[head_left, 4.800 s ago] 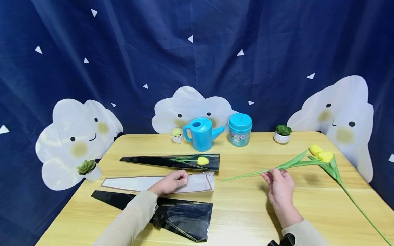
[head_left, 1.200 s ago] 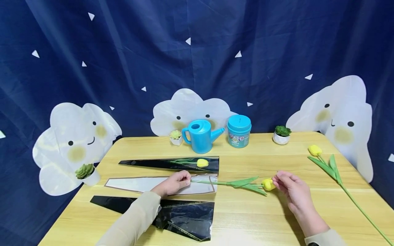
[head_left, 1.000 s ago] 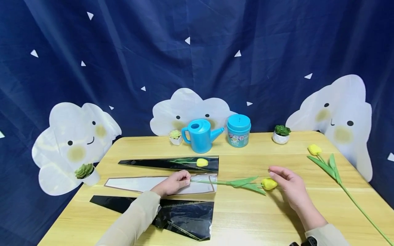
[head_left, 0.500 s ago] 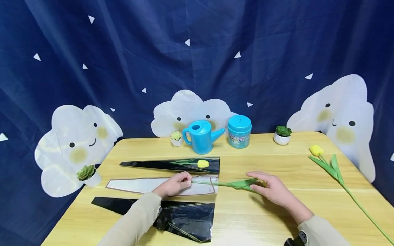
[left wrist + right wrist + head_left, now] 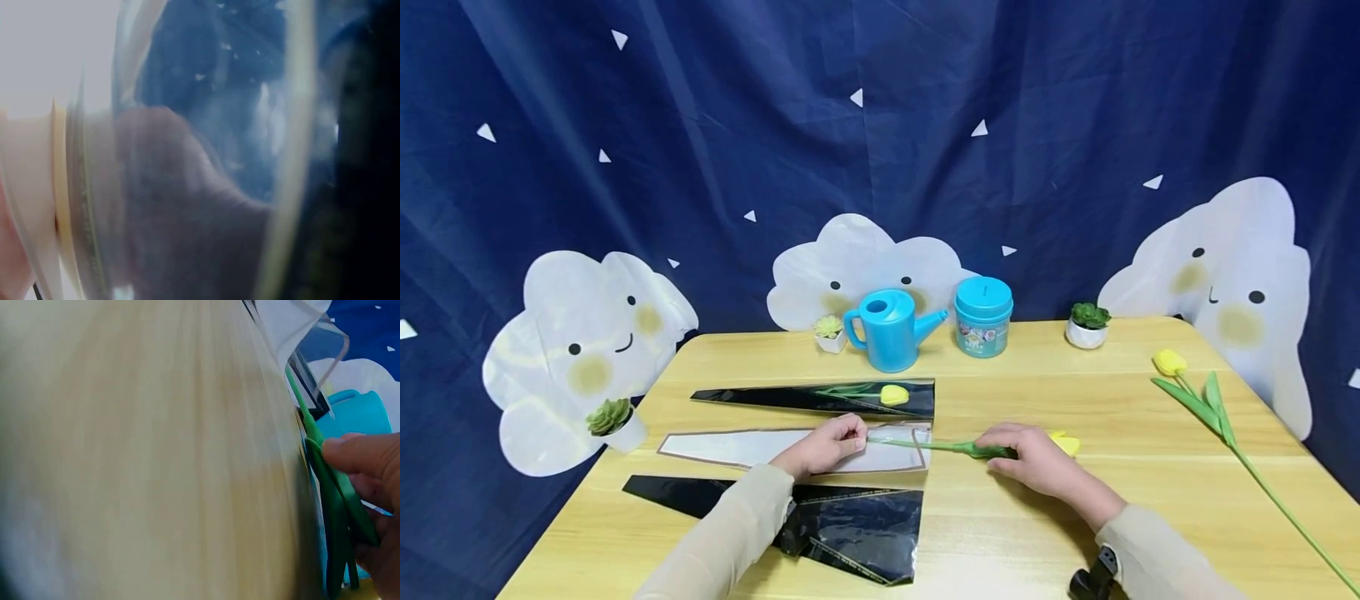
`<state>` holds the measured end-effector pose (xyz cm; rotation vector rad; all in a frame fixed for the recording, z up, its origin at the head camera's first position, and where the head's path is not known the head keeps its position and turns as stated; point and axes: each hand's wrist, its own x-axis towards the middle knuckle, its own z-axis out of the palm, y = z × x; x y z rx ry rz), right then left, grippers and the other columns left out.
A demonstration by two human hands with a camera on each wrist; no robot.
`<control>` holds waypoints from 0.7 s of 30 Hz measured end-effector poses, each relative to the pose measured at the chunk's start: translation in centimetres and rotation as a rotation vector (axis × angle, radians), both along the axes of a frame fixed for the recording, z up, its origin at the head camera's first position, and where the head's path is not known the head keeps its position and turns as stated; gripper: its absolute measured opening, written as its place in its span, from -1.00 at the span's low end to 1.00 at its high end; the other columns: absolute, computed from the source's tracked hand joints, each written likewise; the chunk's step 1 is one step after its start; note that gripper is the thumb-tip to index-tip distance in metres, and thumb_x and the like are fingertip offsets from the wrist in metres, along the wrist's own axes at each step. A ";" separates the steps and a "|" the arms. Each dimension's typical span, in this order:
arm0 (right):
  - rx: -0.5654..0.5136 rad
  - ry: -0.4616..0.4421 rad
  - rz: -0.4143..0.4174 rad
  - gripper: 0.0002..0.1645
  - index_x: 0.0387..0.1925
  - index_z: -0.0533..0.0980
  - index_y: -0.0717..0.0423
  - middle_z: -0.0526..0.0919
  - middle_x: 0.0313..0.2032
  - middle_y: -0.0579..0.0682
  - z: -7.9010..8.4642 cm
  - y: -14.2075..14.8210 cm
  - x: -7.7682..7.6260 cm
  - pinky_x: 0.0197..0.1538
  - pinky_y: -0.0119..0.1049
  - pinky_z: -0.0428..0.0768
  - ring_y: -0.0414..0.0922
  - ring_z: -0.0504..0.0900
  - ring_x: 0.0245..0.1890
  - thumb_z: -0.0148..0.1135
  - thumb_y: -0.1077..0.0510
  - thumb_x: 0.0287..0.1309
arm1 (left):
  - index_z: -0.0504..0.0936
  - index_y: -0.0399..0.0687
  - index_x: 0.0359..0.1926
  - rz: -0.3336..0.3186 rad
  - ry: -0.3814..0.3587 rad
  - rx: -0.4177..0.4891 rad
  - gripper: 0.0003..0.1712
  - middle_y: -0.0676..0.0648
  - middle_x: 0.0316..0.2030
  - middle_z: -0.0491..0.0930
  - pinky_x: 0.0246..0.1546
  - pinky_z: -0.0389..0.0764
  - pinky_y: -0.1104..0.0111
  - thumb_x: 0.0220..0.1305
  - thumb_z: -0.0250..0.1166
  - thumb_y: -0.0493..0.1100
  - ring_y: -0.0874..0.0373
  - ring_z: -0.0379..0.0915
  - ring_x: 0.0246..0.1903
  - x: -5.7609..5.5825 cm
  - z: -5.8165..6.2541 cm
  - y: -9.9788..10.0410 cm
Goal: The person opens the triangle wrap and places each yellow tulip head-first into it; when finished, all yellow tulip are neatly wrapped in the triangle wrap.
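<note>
A tulip (image 5: 958, 447) with a slim green stem, long smooth leaves of deeper green and a yellow bloom partly hidden behind the right hand (image 5: 1039, 462) reaches stem-first into the wide end of a white, brown-edged, clear-fronted sleeve (image 5: 730, 448) on the surface (image 5: 992, 542). The right hand's fingers are clamped on its leaves; the left hand (image 5: 822, 448) has its fingers pinched together on the sleeve.

Nothing legible to me: label (image 5: 982, 339) on blue jar (image 5: 984, 304) by tabletop (image 5: 1000, 533)'s far edge, gold print (image 5: 871, 494) on nearest black sleeve (image 5: 863, 529) too small.
</note>
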<state>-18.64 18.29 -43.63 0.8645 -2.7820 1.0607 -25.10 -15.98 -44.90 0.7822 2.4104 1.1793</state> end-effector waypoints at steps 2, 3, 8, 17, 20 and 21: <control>0.015 -0.005 -0.018 -0.70 -0.13 0.61 0.09 0.64 -0.15 -0.02 0.0 -0.3 -0.1 -0.05 -0.09 0.53 0.02 0.59 -0.10 0.31 0.26 0.02 | 0.39 -0.20 -0.39 0.003 0.002 -0.003 -0.87 0.00 -0.43 0.30 -0.34 0.25 0.39 0.33 0.07 -0.27 0.17 0.20 -0.44 0.0 0.0 0.0; 0.020 -0.005 -0.034 -0.70 -0.14 0.61 0.08 0.64 -0.16 -0.02 0.0 -0.4 -0.2 -0.06 -0.09 0.53 0.01 0.59 -0.11 0.32 0.27 0.00 | 0.39 -0.20 -0.39 0.005 0.007 -0.008 -0.86 0.00 -0.43 0.30 -0.35 0.25 0.39 0.33 0.07 -0.27 0.17 0.20 -0.44 0.0 0.1 0.0; 0.002 -0.018 -0.086 -0.75 -0.25 0.62 0.05 0.65 -0.22 -0.01 0.0 -1.2 -0.4 -0.16 -0.20 0.56 -0.04 0.60 -0.20 0.33 0.32 -0.04 | 0.39 -0.17 -0.41 0.010 0.032 -0.051 -0.85 0.00 -0.43 0.30 -0.34 0.25 0.36 0.33 0.08 -0.26 0.15 0.21 -0.42 0.2 0.7 0.1; -0.035 -0.045 -0.112 -0.78 -0.37 0.59 0.01 0.64 -0.29 -0.05 -0.2 -1.5 -0.4 -0.31 -0.35 0.51 -0.20 0.54 -0.34 0.33 0.36 -0.07 | 0.41 -0.11 -0.42 -0.031 0.137 -0.105 -0.85 0.03 -0.44 0.31 -0.35 0.26 0.40 0.32 0.10 -0.23 0.21 0.22 -0.43 1.0 0.8 0.6; -0.031 -0.048 -0.108 -0.79 -0.37 0.60 -0.01 0.65 -0.30 -0.07 -0.1 -1.6 -0.3 -0.28 -0.33 0.51 -0.20 0.55 -0.32 0.33 0.34 -0.07 | 0.40 -0.09 -0.43 -0.035 0.145 -0.118 -0.85 0.04 -0.44 0.30 -0.33 0.25 0.39 0.32 0.11 -0.21 0.20 0.22 -0.42 1.2 0.7 0.9; -0.032 -0.051 -0.105 -0.79 -0.37 0.60 -0.01 0.66 -0.30 -0.08 -0.1 -1.7 -0.3 -0.27 -0.32 0.51 -0.20 0.55 -0.32 0.33 0.33 -0.06 | 0.40 -0.08 -0.43 -0.034 0.151 -0.120 -0.84 0.05 -0.44 0.30 -0.32 0.25 0.39 0.32 0.11 -0.21 0.20 0.22 -0.41 1.3 0.8 1.0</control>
